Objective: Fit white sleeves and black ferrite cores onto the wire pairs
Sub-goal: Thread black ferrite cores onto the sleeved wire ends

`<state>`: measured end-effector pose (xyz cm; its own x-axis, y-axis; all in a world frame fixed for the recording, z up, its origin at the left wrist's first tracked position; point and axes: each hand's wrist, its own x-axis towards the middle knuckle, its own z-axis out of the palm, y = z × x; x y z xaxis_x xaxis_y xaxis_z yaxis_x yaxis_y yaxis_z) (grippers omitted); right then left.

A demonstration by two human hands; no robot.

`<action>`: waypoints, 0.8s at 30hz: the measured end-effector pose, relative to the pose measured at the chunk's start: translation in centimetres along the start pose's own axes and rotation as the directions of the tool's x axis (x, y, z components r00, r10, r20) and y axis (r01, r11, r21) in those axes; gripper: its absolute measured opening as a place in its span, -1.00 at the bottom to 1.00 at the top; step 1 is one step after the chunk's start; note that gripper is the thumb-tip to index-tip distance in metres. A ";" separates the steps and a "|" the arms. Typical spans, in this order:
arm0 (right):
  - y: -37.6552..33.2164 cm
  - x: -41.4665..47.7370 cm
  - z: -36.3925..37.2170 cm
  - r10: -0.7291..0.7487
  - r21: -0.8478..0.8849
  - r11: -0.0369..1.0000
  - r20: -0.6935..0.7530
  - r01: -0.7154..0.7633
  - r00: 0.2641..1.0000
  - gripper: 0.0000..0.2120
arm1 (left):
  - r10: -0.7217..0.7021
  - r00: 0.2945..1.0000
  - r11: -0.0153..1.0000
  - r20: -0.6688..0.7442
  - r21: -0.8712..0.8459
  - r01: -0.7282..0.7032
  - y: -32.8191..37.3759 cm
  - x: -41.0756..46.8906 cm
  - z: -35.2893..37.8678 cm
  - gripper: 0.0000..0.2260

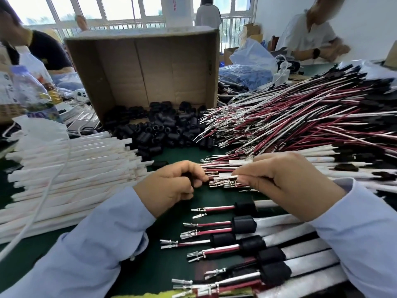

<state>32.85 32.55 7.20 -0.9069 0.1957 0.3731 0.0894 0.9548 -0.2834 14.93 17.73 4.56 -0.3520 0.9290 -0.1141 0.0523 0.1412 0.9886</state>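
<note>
The box [141, 67] lies on its side at twelve o'clock. From it the cores [163, 132] spill toward you in a loose black heap. The wires [300, 117] fill the bench from one to three o'clock, a big fan of red and white pairs with bare metal tips and nothing fitted on them. The sleeves [64, 168] lie stacked at nine o'clock, and that stack is also large. At five o'clock, under your right forearm, lies a short row of finished pairs [247, 244], each with a white sleeve and a black core behind its tips. So you have done only a small share, and most of the job is left. Dead centre, your right hand [285, 186] pinches a small bundle [223, 179] of sleeved wire ends, tips pointing to nine o'clock. Your left hand [171, 186] is curled round what looks like a core [188, 177], right at those tips and, I judge, not yet slid on.
</note>
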 end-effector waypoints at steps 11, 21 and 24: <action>0.2 -0.1 0.5 -0.008 0.282 0.958 -0.121 0.042 0.993 -0.77 | -0.091 0.995 0.938 0.034 -0.333 0.097 0.5 -0.4 -0.1 -0.68; -0.3 0.0 1.0 0.047 0.322 0.947 -0.192 0.018 0.980 -0.78 | 0.014 0.985 0.936 0.171 -0.348 0.048 0.0 -0.6 0.5 -0.80; -0.8 -0.1 1.2 -0.029 0.153 0.987 -0.158 0.054 0.987 -0.75 | 0.134 0.991 0.982 0.018 -0.134 -0.131 -0.3 -0.4 0.7 -0.92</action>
<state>32.33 31.47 6.33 -0.8325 0.2006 0.5164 -0.0237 0.9184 -0.3949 15.73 17.60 4.20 -0.3251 0.9455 0.0182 -0.0274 -0.0287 0.9992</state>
